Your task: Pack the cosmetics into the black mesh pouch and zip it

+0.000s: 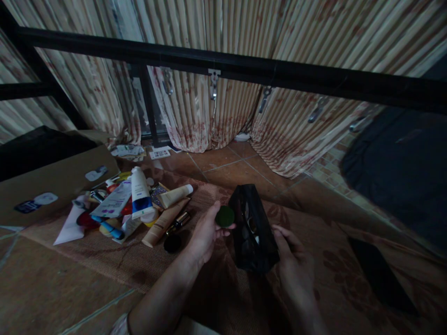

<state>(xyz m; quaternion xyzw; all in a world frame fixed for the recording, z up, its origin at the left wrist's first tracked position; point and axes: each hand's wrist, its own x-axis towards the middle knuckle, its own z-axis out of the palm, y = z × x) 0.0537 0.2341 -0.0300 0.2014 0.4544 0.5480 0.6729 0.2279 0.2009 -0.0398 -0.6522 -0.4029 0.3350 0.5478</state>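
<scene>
My left hand [206, 230] is closed around the edge of a small, round, dark green disc [224, 216]; I cannot tell whether it is a lid or a compact. Just right of it a black pouch [265, 228] stands with its top open, and a few items show dimly inside. My right hand [293, 256] grips the pouch's right side. Left of my hands lies a heap of tubes and cosmetics, with a white and blue tube [139, 190] on top, a tan tube [162, 223] and a round black item [172, 243] at its near edge.
A cardboard box [63, 172] stands behind the heap at the left. The patterned brown cloth [328, 274] covers the surface, with a flat black rectangular object [380, 274] at the right. Curtains [195, 107] and a black metal bar [216, 63] run across the back.
</scene>
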